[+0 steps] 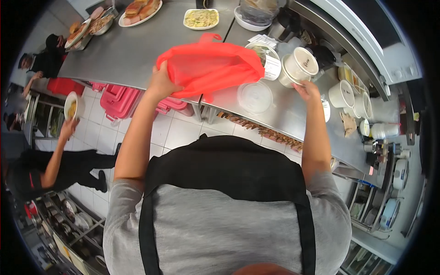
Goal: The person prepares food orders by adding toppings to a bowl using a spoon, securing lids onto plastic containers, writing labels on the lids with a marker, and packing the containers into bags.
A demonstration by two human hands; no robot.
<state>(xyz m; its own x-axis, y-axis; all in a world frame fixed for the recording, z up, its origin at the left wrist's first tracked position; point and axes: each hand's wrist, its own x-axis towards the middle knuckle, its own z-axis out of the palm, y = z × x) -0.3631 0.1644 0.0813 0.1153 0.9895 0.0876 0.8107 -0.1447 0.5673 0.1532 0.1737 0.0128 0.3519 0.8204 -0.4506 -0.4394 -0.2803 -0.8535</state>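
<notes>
Head view: left grip [162, 84] grasps the red bag [215, 68] over the front edge of the tabletop [117, 52]; right grip [308, 90] touches the white tubs [304, 62], its hold unclear; room lies between bag and far platter [154, 13].

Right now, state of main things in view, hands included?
Red plastic bag: mouth open
Left hand: grip closed on bag
White round tub with black writing: contents hidden
Right hand: at the tub, hold unclear
White rounded dish: full of yellowish food, uncovered
Clear round plastic lid: lying flat
</notes>
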